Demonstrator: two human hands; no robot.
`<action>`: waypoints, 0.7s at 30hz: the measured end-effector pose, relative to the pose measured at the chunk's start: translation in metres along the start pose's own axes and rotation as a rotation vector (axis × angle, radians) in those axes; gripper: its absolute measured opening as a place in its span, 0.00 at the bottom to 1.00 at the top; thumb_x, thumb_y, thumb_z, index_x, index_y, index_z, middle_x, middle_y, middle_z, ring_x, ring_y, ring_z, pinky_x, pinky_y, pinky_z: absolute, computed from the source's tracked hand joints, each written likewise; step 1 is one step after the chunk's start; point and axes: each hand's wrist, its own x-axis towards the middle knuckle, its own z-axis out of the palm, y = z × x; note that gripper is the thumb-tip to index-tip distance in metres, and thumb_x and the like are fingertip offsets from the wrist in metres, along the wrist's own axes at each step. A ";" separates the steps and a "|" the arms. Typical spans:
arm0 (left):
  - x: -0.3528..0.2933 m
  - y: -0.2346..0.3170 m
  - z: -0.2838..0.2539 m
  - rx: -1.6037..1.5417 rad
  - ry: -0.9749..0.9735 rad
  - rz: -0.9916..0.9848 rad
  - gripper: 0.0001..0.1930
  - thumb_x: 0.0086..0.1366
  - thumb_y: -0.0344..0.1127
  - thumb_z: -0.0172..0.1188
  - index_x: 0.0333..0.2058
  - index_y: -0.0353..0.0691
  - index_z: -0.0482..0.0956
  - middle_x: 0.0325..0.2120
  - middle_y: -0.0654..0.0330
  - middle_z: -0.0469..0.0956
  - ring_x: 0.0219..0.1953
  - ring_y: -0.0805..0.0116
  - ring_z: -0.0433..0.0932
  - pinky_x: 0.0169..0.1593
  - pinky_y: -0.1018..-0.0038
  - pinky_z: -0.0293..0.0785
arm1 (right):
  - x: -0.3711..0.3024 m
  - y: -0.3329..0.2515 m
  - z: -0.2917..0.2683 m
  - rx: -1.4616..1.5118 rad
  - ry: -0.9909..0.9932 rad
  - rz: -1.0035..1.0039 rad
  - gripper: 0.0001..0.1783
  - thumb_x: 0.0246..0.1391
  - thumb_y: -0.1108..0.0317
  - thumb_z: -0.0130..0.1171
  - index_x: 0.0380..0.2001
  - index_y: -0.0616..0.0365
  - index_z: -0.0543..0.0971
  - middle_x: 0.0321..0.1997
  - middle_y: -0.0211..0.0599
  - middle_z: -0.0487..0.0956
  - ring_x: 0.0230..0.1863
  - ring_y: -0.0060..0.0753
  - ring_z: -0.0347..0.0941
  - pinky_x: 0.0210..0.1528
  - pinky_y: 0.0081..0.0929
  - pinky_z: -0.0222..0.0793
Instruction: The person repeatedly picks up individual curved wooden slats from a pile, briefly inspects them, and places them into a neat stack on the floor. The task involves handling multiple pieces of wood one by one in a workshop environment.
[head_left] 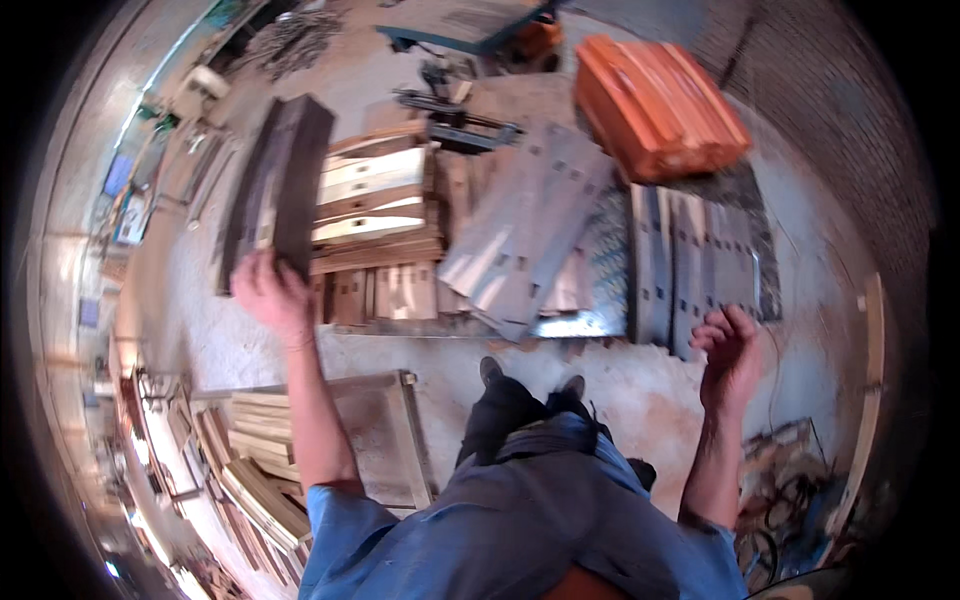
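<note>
My left hand (272, 292) is at the near end of a bundle of long dark wooden boards (300, 185), its fingers closed over the end. This bundle lies along the left side of the table. My right hand (727, 352) hovers by the near end of a row of slotted boards (692, 265) at the right. Its fingers are loosely bent and apart, with nothing seen in them. Between the hands are a stack of lighter wooden pieces (370, 190) and a fanned pile of grey-brown slotted boards (535, 225). Motion blurs some edges.
An orange ribbed plastic crate (655, 110) stands at the far right of the work surface. Clamp-like metal tools (455, 120) lie at the back. Below left, pale wood strips (262, 490) are piled beside a wooden panel (385, 435). A brick wall (830, 110) rises at the right.
</note>
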 end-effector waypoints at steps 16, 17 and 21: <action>-0.034 0.302 -0.099 -1.514 -0.885 -0.101 0.15 0.53 0.23 0.59 0.42 0.34 0.76 0.38 0.48 0.78 0.42 0.50 0.78 0.45 0.65 0.74 | -0.006 -0.018 -0.066 -0.276 0.236 0.154 0.13 0.63 0.64 0.52 0.45 0.62 0.75 0.34 0.37 0.79 0.33 0.28 0.76 0.37 0.26 0.74; -0.044 0.319 -0.095 -1.519 -1.011 -0.123 0.15 0.54 0.25 0.61 0.42 0.36 0.75 0.37 0.51 0.78 0.40 0.51 0.79 0.43 0.66 0.75 | -0.010 -0.005 -0.071 -0.333 0.258 0.225 0.13 0.63 0.63 0.54 0.45 0.61 0.76 0.34 0.35 0.80 0.33 0.25 0.75 0.37 0.24 0.73; -0.085 0.360 -0.075 -1.524 -1.322 -0.350 0.18 0.58 0.31 0.61 0.48 0.36 0.75 0.37 0.50 0.79 0.38 0.54 0.79 0.43 0.66 0.75 | -0.013 0.031 -0.087 -0.380 0.235 0.451 0.14 0.62 0.63 0.54 0.45 0.62 0.76 0.32 0.32 0.78 0.32 0.22 0.73 0.36 0.23 0.72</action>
